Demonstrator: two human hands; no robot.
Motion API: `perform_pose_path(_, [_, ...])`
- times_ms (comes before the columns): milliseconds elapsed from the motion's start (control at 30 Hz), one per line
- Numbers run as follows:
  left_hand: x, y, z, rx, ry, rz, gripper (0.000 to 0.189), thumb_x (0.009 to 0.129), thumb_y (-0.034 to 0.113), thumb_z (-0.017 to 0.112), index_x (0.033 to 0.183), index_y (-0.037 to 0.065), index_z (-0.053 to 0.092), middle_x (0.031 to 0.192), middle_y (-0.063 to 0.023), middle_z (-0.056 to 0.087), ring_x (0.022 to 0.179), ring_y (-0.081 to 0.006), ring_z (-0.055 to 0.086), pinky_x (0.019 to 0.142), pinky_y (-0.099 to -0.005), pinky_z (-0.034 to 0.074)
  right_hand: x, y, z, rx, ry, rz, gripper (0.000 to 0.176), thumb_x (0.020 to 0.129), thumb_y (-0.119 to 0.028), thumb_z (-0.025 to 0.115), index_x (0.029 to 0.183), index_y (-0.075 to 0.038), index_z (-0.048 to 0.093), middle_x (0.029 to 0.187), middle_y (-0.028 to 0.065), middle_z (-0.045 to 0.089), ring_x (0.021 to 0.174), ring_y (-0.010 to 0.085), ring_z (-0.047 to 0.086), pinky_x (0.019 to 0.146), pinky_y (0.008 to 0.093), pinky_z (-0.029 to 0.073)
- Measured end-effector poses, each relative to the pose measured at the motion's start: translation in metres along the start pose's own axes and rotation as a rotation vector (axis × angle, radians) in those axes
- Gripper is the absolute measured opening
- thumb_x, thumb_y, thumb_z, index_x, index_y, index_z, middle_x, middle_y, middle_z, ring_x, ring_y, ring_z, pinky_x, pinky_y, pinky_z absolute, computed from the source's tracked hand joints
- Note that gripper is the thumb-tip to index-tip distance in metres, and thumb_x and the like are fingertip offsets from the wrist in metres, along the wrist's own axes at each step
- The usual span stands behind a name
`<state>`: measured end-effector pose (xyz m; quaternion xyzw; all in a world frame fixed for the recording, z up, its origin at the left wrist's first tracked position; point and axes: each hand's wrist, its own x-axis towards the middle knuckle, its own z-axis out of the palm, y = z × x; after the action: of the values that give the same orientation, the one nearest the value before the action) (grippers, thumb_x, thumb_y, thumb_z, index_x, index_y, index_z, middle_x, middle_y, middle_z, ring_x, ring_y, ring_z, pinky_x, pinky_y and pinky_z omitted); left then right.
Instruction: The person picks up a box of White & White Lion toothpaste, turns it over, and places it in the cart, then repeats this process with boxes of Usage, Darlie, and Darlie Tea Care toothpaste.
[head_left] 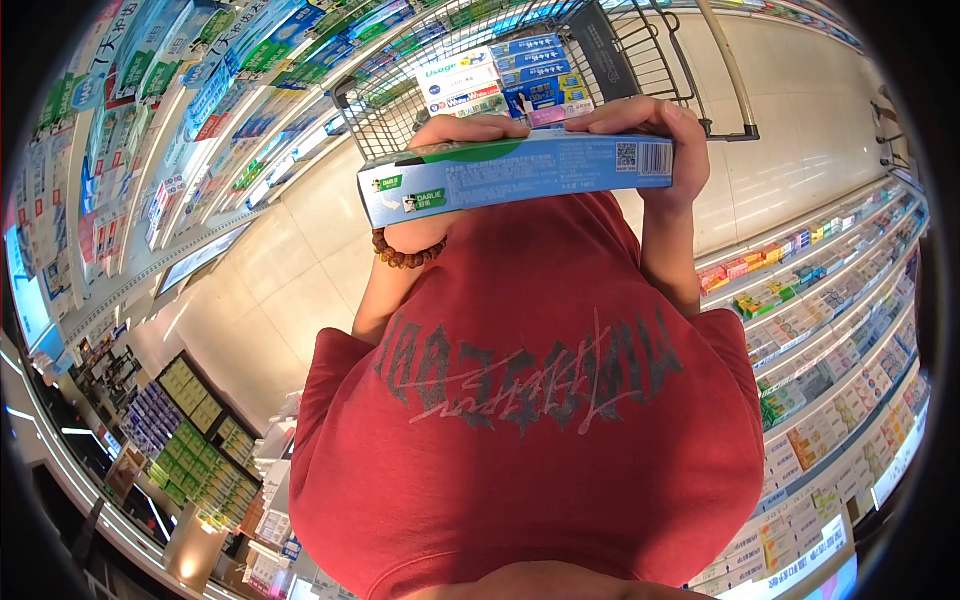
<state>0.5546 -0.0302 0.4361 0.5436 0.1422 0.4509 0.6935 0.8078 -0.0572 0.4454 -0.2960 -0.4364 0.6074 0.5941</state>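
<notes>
A long blue toothpaste box (540, 172) with green DARLIE labels is held level in front of my chest. Its printed side, with a QR code and barcode at the right end, faces up toward me. My left hand (468, 128) is closed on the left part of the box, its fingers over the far edge; a brown bead bracelet (408, 250) circles that wrist. My right hand (688, 150) grips the right end, fingers along the far edge. Most of my left palm is hidden behind the box.
A wire shopping cart (395, 112) stands just beyond, carrying several boxes (532, 72), blue and white. Shelves of packaged goods (110, 150) line the left, and more shelves (830, 330) run along the right. Pale floor tiles (275, 290) lie between.
</notes>
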Motion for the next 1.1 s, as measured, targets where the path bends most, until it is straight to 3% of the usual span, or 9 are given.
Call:
perform_pose_path(200, [0.0,-0.004,-0.002,0.019,-0.016,0.022,0.039,0.084,0.005,0.075,0.117,0.001,0.053,0.124,-0.0224,0.06,0.119,-0.0306,0.059,0.1,-0.04,0.05,-0.001,-0.001,-0.001,-0.012,0.004,-0.003,0.061,0.097,-0.027,0.021,0.088,0.013,0.065,0.093,0.036,0.066,0.088,0.0405,0.068,0.088,0.0427,0.053])
perform_pose_path(300, [-0.002,0.001,-0.007,0.151,-0.004,-0.014,0.059,0.066,-0.006,0.084,0.116,0.003,0.054,0.122,-0.0219,0.06,0.113,-0.0279,0.061,0.097,-0.04,0.051,-0.001,-0.005,0.006,-0.028,0.03,0.002,0.061,0.097,-0.027,0.022,0.088,0.014,0.065,0.093,0.036,0.066,0.088,0.041,0.068,0.088,0.0429,0.053])
perform_pose_path(433, [-0.007,0.001,-0.006,-0.141,0.049,-0.089,0.058,0.068,-0.009,0.078,0.119,0.004,0.054,0.126,-0.0205,0.057,0.118,-0.0285,0.057,0.099,-0.04,0.05,-0.002,-0.014,0.013,-0.134,0.014,-0.016,0.061,0.097,-0.027,0.022,0.088,0.015,0.065,0.094,0.0361,0.066,0.09,0.0415,0.068,0.09,0.0428,0.053])
perform_pose_path(533, [-0.007,0.003,-0.007,-0.159,0.047,-0.095,0.059,0.067,-0.014,0.073,0.12,0.004,0.054,0.127,-0.0204,0.055,0.117,-0.0286,0.058,0.098,-0.04,0.051,-0.003,-0.015,0.014,-0.111,0.005,-0.017,0.06,0.096,-0.026,0.021,0.089,0.015,0.065,0.095,0.0362,0.066,0.093,0.0415,0.068,0.092,0.0433,0.052])
perform_pose_path(633, [-0.007,0.003,-0.003,-0.099,0.07,-0.074,0.046,0.079,-0.002,0.074,0.12,-0.001,0.053,0.125,-0.0232,0.058,0.117,-0.0295,0.058,0.1,-0.0403,0.048,-0.003,-0.019,0.018,-0.145,0.027,-0.001,0.06,0.096,-0.026,0.021,0.091,0.016,0.064,0.096,0.0361,0.066,0.095,0.041,0.068,0.094,0.0435,0.052])
perform_pose_path(1100, [-0.007,0.002,-0.001,-0.191,0.078,-0.101,0.051,0.074,-0.012,0.069,0.121,0.0,0.053,0.126,-0.022,0.058,0.118,-0.0293,0.058,0.101,-0.0397,0.048,-0.007,-0.017,0.017,-0.108,0.042,0.05,0.059,0.097,-0.026,0.022,0.093,0.016,0.063,0.099,0.0353,0.066,0.099,0.0403,0.067,0.096,0.043,0.051])
